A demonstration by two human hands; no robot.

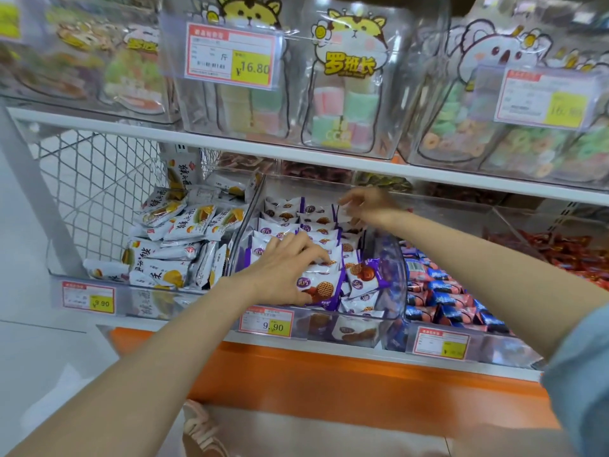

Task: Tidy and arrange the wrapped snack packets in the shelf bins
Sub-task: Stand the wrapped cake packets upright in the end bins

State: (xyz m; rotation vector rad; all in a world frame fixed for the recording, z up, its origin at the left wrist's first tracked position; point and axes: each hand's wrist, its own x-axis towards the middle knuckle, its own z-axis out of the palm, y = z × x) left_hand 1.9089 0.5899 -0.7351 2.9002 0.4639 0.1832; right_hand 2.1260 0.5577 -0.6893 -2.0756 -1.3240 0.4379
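Close up, a clear plastic middle bin (395, 265) on a lower shop shelf holds purple-and-white snack packets (316, 222), each printed with a round waffle-like biscuit. They stand in about three rows at the back of this bin and lie jumbled at its front; they overlap too much for an exact count.

Two bare hands reach into the middle bin. The left hand (283, 272) lies palm down on the front packets, fingers spread and bent, tips pressing the wrappers, gripping nothing. The right hand (369, 206) is at the back of the bin, touching the rear row; it is blurred, so whether it pinches a packet cannot be told. A light blue sleeve (580, 374) covers the right upper arm.

Three red-bordered price tags sit along the front. The one on the middle bin (266, 322) reads "9.90". The left tag (88, 297) also appears to read "9.90", under a bin of white-and-orange packets (178, 225) with Chinese writing. The right tag (441, 344) is unreadable, under blue-and-pink packets (438, 291). Further right lie red packets (560, 249).

Above the middle bin, a white shelf board (131, 127) carries clear bins of cartoon-animal bags; one bag (349, 77) reads "罗班长". Two tags hang there: one (230, 56) reads "¥16.80", the other (547, 97) is blurred.
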